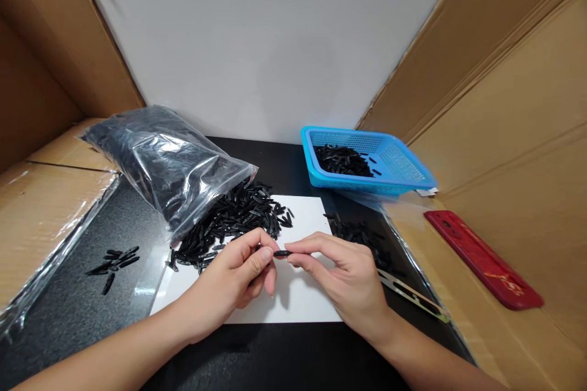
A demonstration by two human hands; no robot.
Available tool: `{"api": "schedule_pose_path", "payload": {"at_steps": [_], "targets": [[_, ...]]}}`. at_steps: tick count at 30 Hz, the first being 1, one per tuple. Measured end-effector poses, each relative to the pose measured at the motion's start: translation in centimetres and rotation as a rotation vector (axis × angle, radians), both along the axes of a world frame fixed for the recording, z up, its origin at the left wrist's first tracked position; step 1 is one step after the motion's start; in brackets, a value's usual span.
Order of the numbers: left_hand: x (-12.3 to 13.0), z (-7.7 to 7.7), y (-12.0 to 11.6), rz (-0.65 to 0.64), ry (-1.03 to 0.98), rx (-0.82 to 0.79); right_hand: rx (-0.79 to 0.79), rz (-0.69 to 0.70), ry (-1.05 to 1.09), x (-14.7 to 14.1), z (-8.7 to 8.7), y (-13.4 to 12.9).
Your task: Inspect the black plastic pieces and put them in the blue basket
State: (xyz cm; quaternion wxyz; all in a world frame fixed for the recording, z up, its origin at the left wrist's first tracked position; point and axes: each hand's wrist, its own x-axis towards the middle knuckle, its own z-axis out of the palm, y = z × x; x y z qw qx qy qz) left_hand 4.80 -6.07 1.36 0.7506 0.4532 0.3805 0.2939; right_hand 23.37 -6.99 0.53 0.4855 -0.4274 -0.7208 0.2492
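Between my two hands is a small, slim black piece (281, 253), pointed like a shard; its exact kind I cannot make out. My left hand (250, 266) pinches its left end between thumb and fingers. The thumb and forefinger of my right hand (342, 269) grip the right end. Both hands are above a white sheet (312, 302). Just beyond my left hand, a heap of similar black pieces (238, 214) covers part of the sheet. A clear plastic bag (169, 159) full of dark pieces lies behind the heap, its mouth toward it.
At the back right stands a blue basket (398, 162) partly filled with black pieces. More loose pieces (358, 235) lie right of the sheet, several others (112, 263) at left. A metal strip (413, 294) and a red case (481, 259) lie at right. Cardboard walls (513, 85) flank the table.
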Motion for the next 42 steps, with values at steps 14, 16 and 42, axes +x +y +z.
{"api": "schedule_pose_path", "payload": {"at_steps": [14,16,42], "targets": [[-0.1,0.2,0.0,-0.005,0.043,-0.001,-0.145,0.015,0.020,0.1,0.3,0.0],[-0.1,0.3,0.1,0.017,0.032,-0.040,-0.069,-0.003,-0.141,1.3,0.5,0.8],[0.0,0.5,0.0,0.049,-0.030,-0.065,-0.283,0.022,0.155,-0.5,-0.1,0.2]]}}
